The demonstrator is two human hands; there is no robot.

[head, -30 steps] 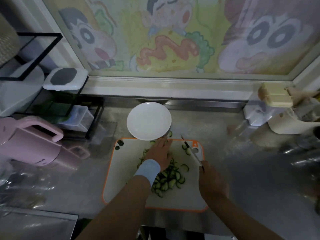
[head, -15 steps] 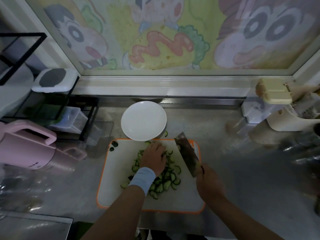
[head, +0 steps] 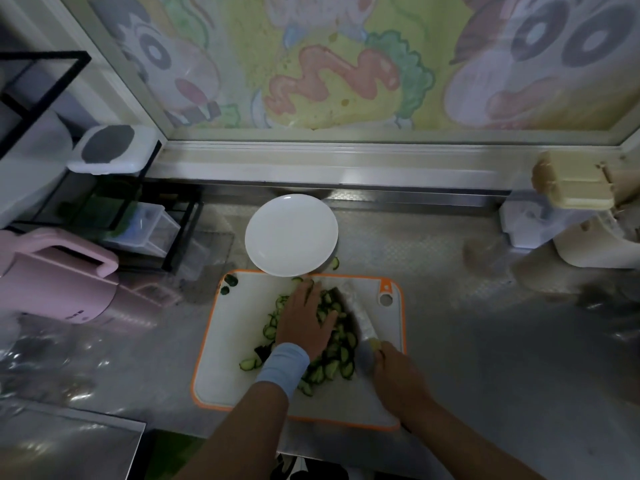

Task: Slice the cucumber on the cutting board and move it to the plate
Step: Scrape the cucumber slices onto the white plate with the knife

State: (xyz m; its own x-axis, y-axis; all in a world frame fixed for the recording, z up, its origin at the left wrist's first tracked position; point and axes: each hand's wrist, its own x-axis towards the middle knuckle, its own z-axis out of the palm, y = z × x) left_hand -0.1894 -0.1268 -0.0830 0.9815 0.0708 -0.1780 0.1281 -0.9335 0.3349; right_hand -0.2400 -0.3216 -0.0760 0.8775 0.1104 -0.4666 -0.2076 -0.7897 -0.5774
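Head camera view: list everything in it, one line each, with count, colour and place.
cutting board: one, white with orange rim, on the counter, nearest the person
cucumber slices: many, green, piled mid-board
stray slice: one, green, on the counter beside the plate
plate: one, white, behind the board
knife: one, grey blade, blurred, right of the pile
jug: one, pink, far left
rack: one, black, behind the jug
lidded box: one, white with grey top, on the rack
container: one, beige, far right
mural: one, multicoloured, back wall
counter: one, grey metal
left hand: fingers flat on the pile, blue wristband
right hand: grips the knife handle
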